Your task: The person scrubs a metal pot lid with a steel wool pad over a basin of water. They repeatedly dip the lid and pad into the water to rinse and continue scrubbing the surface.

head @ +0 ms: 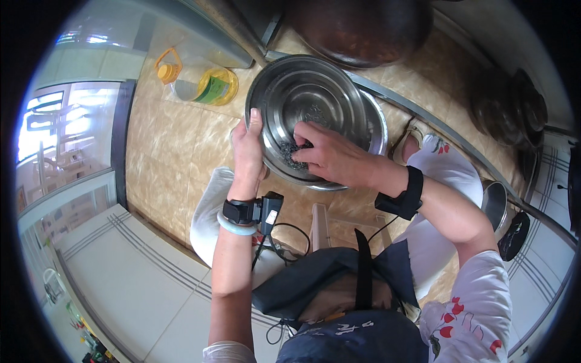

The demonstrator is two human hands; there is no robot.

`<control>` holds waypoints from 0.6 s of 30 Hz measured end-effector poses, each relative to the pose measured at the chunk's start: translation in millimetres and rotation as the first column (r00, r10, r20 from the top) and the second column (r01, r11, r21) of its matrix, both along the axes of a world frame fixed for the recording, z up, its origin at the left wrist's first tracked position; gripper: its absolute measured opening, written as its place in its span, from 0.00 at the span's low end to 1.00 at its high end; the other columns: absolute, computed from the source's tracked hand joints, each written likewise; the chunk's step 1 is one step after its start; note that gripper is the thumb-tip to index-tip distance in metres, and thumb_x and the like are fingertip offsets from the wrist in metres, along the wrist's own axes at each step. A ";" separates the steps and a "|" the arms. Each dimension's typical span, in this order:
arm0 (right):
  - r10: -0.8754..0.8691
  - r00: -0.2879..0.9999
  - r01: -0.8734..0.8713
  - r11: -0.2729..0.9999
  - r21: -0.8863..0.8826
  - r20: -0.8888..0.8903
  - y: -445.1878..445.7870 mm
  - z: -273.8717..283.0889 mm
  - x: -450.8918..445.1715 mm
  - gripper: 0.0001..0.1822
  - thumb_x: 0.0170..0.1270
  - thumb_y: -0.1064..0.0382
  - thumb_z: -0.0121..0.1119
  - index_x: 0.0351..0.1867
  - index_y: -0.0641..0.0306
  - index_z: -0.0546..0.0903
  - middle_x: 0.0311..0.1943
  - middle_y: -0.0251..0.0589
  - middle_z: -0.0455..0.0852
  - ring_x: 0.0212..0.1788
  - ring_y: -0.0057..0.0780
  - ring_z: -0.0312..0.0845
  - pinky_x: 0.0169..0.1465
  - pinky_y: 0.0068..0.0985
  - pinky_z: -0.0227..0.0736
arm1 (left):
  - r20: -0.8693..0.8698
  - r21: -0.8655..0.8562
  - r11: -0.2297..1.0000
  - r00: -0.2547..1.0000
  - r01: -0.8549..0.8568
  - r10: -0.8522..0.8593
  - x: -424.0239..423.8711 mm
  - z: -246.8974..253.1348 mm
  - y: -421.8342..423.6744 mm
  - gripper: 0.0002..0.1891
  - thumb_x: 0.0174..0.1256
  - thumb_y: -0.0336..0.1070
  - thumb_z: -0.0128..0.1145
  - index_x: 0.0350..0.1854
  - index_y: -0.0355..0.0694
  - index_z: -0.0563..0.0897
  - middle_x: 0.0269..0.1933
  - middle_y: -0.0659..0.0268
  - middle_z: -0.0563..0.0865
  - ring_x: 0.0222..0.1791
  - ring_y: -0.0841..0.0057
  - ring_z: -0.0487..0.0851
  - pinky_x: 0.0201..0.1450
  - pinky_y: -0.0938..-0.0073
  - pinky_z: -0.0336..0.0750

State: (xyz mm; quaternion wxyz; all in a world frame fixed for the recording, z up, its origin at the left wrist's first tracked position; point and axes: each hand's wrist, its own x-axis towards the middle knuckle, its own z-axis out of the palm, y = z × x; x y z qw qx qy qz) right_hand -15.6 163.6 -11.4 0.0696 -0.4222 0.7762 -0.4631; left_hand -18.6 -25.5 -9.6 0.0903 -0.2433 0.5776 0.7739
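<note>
A round stainless-steel basin (336, 86) with concentric rings and a raised pattern in its centre is held tilted before me. My left hand (249, 140) grips its left rim, thumb on top and fingers behind. My right hand (329, 152) is inside the basin, at the lower left of its wall, with fingers bent around a dark, wiry scouring pad (292, 156), which looks like steel wool. The fingers cover part of the pad. Behind and below the basin, a second steel basin (379, 122) shows only its bright right and lower rim.
An oil bottle (218, 86) with a yellow cap stands on the tan tiled floor (168, 131). Ahead sits a large brown rounded vessel (363, 31); dark jars (506, 106) stand at right. A metal pot (494, 204) is beside my right leg. A stool leg (320, 224) shows below.
</note>
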 end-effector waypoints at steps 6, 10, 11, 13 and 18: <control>-0.093 0.995 0.092 0.995 -0.046 -0.028 -6.8 8.5 -15.6 0.13 0.46 0.77 0.59 0.37 0.69 0.83 0.40 0.45 0.69 0.45 0.40 0.71 0.48 0.32 0.69 | 0.028 -0.023 1.000 1.000 0.003 -0.002 7.8 -21.9 -0.2 0.17 0.76 0.46 0.51 0.49 0.34 0.80 0.41 0.63 0.86 0.37 0.77 0.84 0.40 0.74 0.79; 0.053 0.999 -0.051 0.988 0.144 -0.006 5.2 -2.4 -1.0 0.10 0.47 0.77 0.59 0.34 0.68 0.82 0.42 0.45 0.70 0.47 0.41 0.72 0.49 0.33 0.69 | -0.063 -0.094 0.993 0.996 -0.068 0.062 -2.0 -1.7 -3.7 0.18 0.77 0.44 0.50 0.48 0.31 0.81 0.41 0.64 0.86 0.37 0.79 0.81 0.43 0.77 0.77; 0.008 1.000 -0.005 0.992 0.123 -0.022 11.1 -5.7 -2.3 0.10 0.47 0.77 0.59 0.34 0.68 0.81 0.42 0.44 0.70 0.48 0.41 0.73 0.49 0.33 0.70 | -0.128 -0.220 0.976 0.991 0.005 -0.034 -5.5 -2.3 -8.9 0.18 0.77 0.43 0.50 0.50 0.31 0.81 0.42 0.64 0.86 0.39 0.80 0.80 0.46 0.77 0.75; -0.069 0.996 0.073 0.995 0.075 -0.049 13.4 -0.3 -10.1 0.10 0.47 0.78 0.58 0.34 0.67 0.80 0.44 0.44 0.71 0.49 0.42 0.74 0.50 0.34 0.71 | -0.118 -0.299 0.954 0.993 -0.026 -0.010 -6.3 1.1 -8.3 0.18 0.77 0.43 0.51 0.53 0.32 0.81 0.43 0.65 0.86 0.41 0.81 0.79 0.49 0.76 0.73; -0.185 0.962 0.150 0.973 0.176 0.199 17.2 16.0 -28.1 0.15 0.59 0.67 0.58 0.48 0.60 0.75 0.44 0.46 0.76 0.46 0.47 0.77 0.48 0.38 0.71 | -0.188 -0.281 0.960 0.981 -0.015 -0.039 -7.4 -3.0 -3.9 0.18 0.77 0.43 0.50 0.54 0.32 0.80 0.45 0.67 0.85 0.44 0.83 0.77 0.50 0.77 0.71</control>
